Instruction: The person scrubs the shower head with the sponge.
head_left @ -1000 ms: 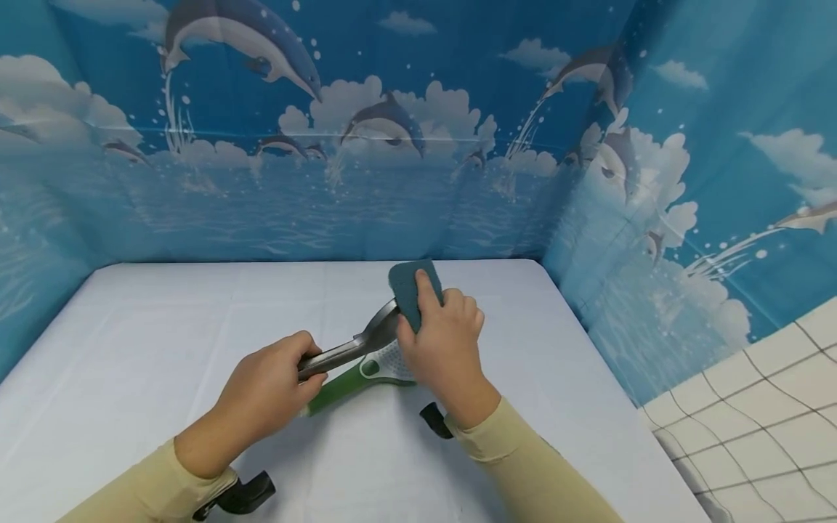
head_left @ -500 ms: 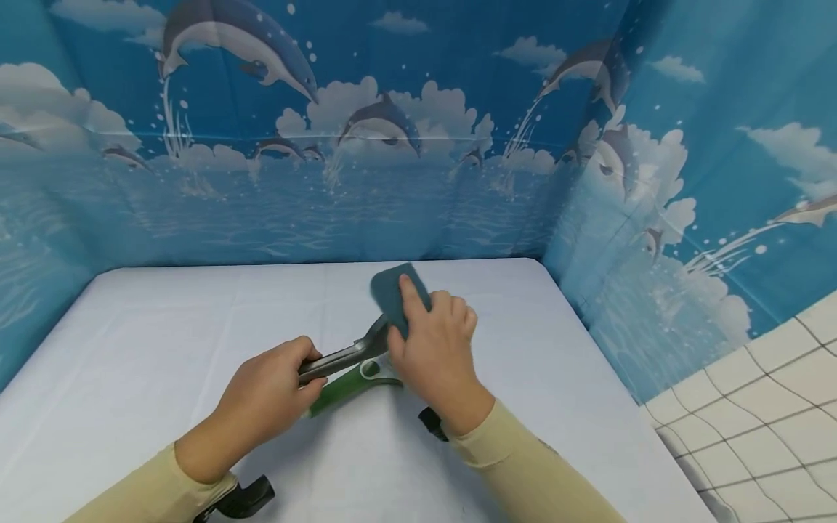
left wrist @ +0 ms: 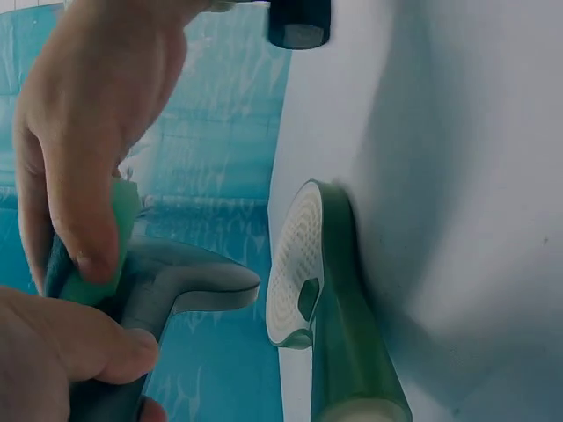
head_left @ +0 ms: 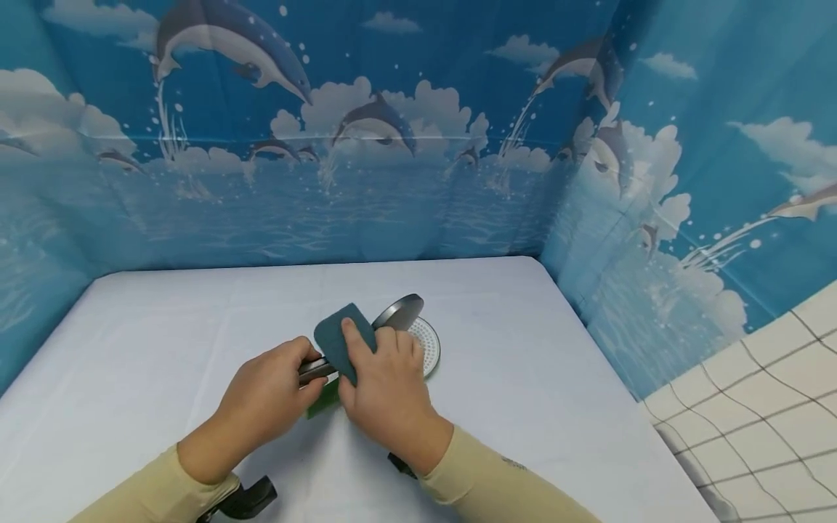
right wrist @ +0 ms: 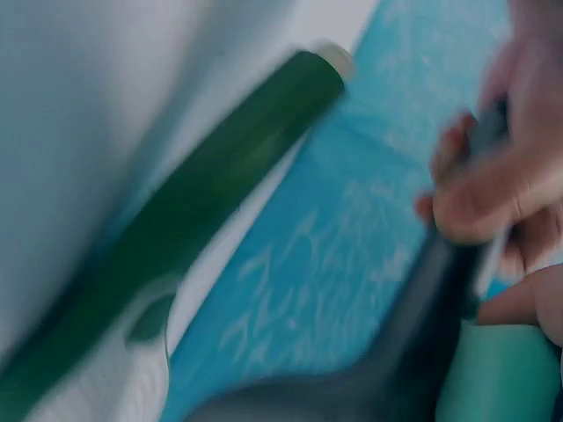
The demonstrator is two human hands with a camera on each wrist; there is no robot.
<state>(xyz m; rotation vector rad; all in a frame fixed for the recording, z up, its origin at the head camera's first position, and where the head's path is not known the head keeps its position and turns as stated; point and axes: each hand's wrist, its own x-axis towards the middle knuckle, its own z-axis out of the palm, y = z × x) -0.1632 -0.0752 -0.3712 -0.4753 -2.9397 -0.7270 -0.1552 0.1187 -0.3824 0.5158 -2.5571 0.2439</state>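
My left hand [head_left: 264, 388] grips the handle of a grey shower head [head_left: 400, 312], which is raised above the table and points away to the right. A sponge [head_left: 336, 341], dark teal on top and lighter green below in the left wrist view, lies against that handle close to my left fingers. My right hand [head_left: 392, 392] holds the sponge, index finger extended along its top, and covers the middle of the shower head. Beneath lies a green shower head [left wrist: 343, 352] with a white, dotted spray face; my hands partly hide it in the head view.
A white cloth covers the table [head_left: 163, 327]. Blue curtains [head_left: 294, 211] printed with dolphins stand behind and at both sides. White tiles [head_left: 771, 414] show at lower right. Black wrist-camera mounts [head_left: 245, 500] hang below the sleeves.
My right hand has drawn the sponge down and left along the grey shower head, from its head end to the handle. The left hand stays nearly in place; the green shower head lies still.
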